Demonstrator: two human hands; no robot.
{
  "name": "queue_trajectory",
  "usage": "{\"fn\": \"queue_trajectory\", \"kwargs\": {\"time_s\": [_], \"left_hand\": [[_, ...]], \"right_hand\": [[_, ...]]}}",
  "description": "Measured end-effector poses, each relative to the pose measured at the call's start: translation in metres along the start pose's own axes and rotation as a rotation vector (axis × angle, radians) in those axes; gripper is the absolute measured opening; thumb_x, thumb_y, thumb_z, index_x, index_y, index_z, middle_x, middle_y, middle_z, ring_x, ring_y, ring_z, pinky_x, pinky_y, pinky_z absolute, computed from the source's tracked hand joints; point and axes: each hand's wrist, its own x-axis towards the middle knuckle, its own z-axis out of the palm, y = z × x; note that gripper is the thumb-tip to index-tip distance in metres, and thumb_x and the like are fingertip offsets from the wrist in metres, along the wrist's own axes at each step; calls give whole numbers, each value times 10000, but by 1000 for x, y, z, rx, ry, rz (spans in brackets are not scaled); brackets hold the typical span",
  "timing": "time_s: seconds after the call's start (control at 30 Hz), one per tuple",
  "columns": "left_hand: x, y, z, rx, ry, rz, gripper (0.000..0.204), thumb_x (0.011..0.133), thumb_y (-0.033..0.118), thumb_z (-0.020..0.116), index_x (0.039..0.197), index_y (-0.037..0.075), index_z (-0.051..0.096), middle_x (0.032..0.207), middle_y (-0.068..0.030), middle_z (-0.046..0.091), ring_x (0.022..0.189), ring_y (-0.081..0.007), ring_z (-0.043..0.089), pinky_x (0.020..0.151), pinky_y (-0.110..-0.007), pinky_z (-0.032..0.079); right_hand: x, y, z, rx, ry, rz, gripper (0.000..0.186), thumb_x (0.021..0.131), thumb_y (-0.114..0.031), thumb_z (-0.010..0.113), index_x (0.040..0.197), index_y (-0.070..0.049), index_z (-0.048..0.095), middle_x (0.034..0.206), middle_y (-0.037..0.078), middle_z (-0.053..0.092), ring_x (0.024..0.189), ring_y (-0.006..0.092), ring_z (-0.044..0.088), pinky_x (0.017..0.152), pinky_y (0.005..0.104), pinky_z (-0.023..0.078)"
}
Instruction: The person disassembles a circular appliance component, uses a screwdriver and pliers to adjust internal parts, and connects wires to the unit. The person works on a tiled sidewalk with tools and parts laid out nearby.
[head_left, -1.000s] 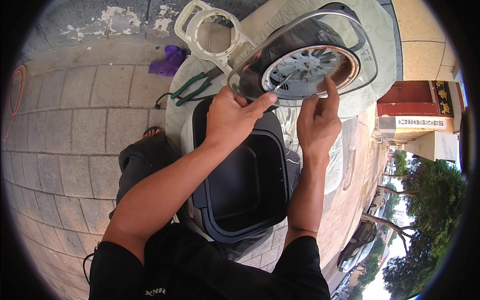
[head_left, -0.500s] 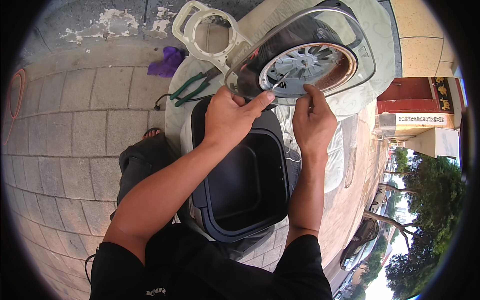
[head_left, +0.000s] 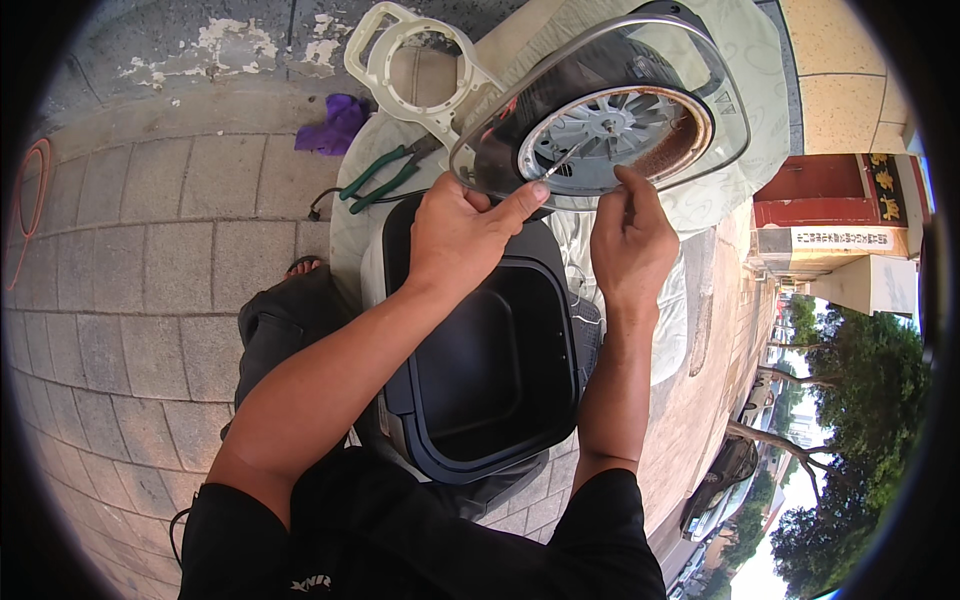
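Observation:
My left hand (head_left: 462, 235) is closed on the near left edge of an appliance lid (head_left: 498, 160) with a clear rim. The lid stands tilted up, its round opening facing me, with a silver fan wheel (head_left: 612, 122) inside a rust-stained metal ring (head_left: 690, 140). From under my left thumb a thin metal piece (head_left: 560, 163) points toward the fan; its kind is unclear. My right hand (head_left: 633, 245) is pinched at the near edge of the lid, in front of the ring. Whatever its fingertips hold is too small to name. Below both hands sits a black square pot body (head_left: 485, 360).
Left of the lid lie green-handled pliers (head_left: 385, 172), a cream plastic ring frame (head_left: 420, 75) and a purple cloth (head_left: 333, 124). A pale patterned cover (head_left: 755, 70) spreads under the lid. Stone paving (head_left: 170, 260) runs to the left; parked cars (head_left: 722, 485) stand far right.
My right hand has shifted slightly to the right along the lid's near edge, fingers still pinched. My left hand and the lid have stayed in place.

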Motion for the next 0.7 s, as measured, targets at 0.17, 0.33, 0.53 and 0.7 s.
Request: {"fn": "queue_trajectory", "kwargs": {"time_s": [0.17,0.33,0.53,0.7], "left_hand": [[1,-1,0,19,9,-10,461,901,426,921,971,20,714,744,-31,710,666,-96,682,625,-266,563],[-1,2,-1,25,11,0,465,895,437,924,926,21,717,720,-31,702,657,-97,681,624,-269,566],[-2,3,0,16,10,4,457,902,427,920,948,20,716,732,-30,704,664,-97,684,627,-266,566],[-2,4,-1,23,5,-6,454,905,419,918,968,19,715,740,-29,705,666,-96,682,630,-264,565]], "right_hand": [[3,-12,0,95,56,106,509,1011,-95,642,1514,-66,573,723,96,710,637,172,697,645,334,544],[7,-21,-4,112,71,118,576,1012,-105,633,1574,-75,508,707,92,702,627,200,701,635,358,542],[6,-12,-1,-32,2,114,468,996,-113,640,1463,-84,628,779,145,737,665,270,734,656,390,571],[-1,-3,4,-68,-14,32,296,957,-82,674,1236,-67,772,910,192,784,754,348,770,682,416,598]]}}
